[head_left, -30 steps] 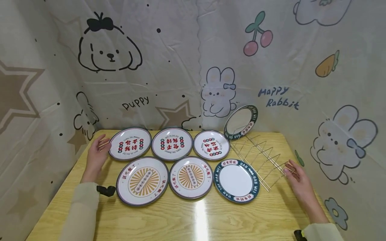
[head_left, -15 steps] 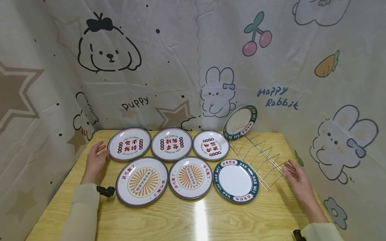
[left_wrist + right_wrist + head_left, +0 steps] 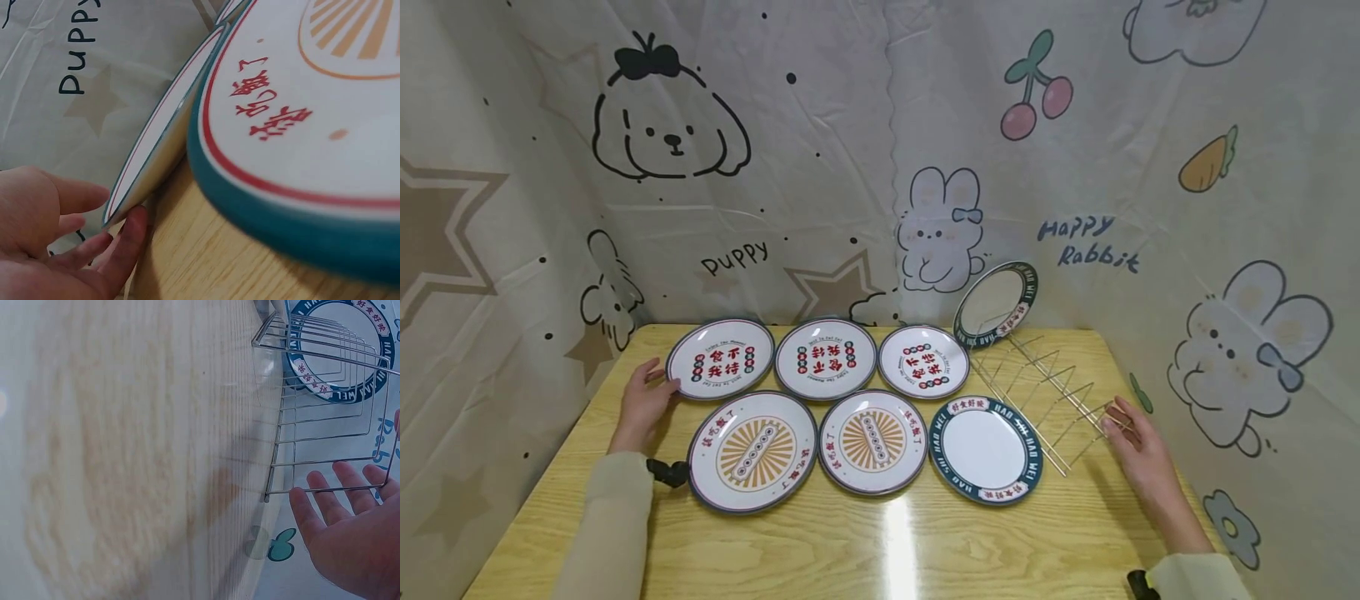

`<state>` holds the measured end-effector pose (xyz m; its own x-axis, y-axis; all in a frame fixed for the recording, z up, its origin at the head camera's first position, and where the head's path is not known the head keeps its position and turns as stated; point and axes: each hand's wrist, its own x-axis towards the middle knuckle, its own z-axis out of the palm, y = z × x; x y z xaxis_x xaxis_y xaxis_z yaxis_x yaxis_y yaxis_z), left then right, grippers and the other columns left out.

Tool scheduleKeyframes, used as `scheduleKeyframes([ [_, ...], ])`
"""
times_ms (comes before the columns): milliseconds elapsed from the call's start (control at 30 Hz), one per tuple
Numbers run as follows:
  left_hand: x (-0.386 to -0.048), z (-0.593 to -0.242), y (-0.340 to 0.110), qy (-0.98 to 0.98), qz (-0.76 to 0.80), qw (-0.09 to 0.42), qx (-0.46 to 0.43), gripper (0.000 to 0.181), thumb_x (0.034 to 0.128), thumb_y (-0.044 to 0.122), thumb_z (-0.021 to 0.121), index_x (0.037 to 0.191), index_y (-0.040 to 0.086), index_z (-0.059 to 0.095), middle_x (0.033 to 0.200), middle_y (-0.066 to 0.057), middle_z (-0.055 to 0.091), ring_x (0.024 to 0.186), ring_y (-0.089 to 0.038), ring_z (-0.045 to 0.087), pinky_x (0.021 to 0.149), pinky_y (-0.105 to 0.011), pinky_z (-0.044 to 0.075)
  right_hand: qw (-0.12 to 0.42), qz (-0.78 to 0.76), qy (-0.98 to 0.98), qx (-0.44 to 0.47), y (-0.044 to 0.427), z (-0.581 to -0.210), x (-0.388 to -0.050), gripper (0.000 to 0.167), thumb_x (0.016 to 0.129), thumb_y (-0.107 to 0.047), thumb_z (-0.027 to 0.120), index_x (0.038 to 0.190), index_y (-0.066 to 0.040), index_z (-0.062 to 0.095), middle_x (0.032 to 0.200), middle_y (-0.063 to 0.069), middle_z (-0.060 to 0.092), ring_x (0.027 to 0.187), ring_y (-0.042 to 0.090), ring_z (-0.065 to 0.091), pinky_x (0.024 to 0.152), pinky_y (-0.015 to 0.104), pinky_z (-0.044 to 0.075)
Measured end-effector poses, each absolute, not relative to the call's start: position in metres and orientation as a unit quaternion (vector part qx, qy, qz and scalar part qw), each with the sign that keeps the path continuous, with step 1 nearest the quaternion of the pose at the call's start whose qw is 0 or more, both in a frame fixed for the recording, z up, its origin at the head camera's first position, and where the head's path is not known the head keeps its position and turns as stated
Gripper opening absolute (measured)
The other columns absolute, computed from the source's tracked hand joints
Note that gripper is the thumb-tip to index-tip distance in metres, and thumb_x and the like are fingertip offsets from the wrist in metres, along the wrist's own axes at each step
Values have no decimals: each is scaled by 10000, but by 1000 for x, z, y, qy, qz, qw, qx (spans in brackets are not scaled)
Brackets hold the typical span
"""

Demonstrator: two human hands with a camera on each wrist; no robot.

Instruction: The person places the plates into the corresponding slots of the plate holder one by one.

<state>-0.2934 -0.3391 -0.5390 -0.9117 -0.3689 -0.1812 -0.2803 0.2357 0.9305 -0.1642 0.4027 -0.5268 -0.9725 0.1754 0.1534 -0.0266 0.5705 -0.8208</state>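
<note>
My left hand (image 3: pixel 646 400) is at the near left rim of a white plate (image 3: pixel 720 360) with red lettering, at the back left of the table. In the left wrist view, the thumb lies above the rim of this plate (image 3: pixel 161 125) and the fingers are under it, pinching it. My right hand (image 3: pixel 1138 446) holds the near right end of a gold wire plate rack (image 3: pixel 1052 457). In the right wrist view, its fingers are behind the end wire of the rack (image 3: pixel 331 489); the thumb is mostly cut off. A green-rimmed plate (image 3: pixel 1024 310) stands tilted in the rack's far end.
Beside the left-hand plate lie two more red-lettered plates (image 3: pixel 826 358) (image 3: pixel 925 361). In front are two sunburst plates (image 3: pixel 752 450) (image 3: pixel 874 442) and a green-rimmed plate (image 3: pixel 987 450), close together on the wooden table (image 3: pixel 775 558). Printed cloth (image 3: pixel 820 208) hangs behind and at both sides.
My left hand first drew slightly away from the back left plate, then came in lower on its near left rim. The right hand and the rack have stayed in place.
</note>
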Motion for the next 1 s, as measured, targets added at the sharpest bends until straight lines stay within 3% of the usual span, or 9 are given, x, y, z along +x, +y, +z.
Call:
scheduleKeyframes([
  [100, -294, -540, -337, -787, -579, 35, 211, 700, 1059, 74, 510, 1659, 83, 150, 1629, -284, 300, 1222, -283, 553, 746, -97, 573, 109, 463, -879, -43, 402, -527, -164, 664, 1102, -315, 498, 1618, 15, 242, 1528, 349, 428, 1076, -269, 314, 848, -60, 354],
  [267, -293, -538, -333, -790, -576, 29, 210, 681, 1055, 43, 509, 1648, 55, 175, 1566, -289, 351, 989, -140, 588, 736, -160, 609, 103, 463, -879, -45, 402, -526, -163, 673, 1103, -325, 492, 1627, 2, 225, 1543, 342, 416, 1084, -263, 309, 847, -60, 350],
  [400, -294, -539, -333, -791, -574, 27, 208, 683, 1050, 13, 502, 1647, 52, 172, 1541, -280, 352, 906, -86, 588, 745, -177, 624, 103, 460, -881, -46, 401, -526, -164, 674, 1104, -328, 489, 1629, -3, 220, 1546, 341, 413, 1087, -263, 304, 847, -60, 346],
  [667, -295, -540, -336, -779, -590, 11, 212, 706, 1040, -7, 503, 1652, 57, 157, 1580, -274, 319, 888, -67, 599, 805, -205, 637, 98, 458, -882, -51, 402, -525, -163, 679, 1104, -335, 487, 1633, -10, 214, 1553, 338, 406, 1102, -236, 319, 841, -60, 343],
  [1000, -296, -535, -339, -753, -618, 17, 225, 733, 1020, -16, 497, 1655, 44, 136, 1399, -171, 411, 883, -74, 587, 754, -210, 639, 99, 455, -883, -58, 401, -525, -162, 701, 1096, -383, 491, 1628, -11, 228, 1559, 328, 411, 1184, -115, 434, 839, -57, 350],
])
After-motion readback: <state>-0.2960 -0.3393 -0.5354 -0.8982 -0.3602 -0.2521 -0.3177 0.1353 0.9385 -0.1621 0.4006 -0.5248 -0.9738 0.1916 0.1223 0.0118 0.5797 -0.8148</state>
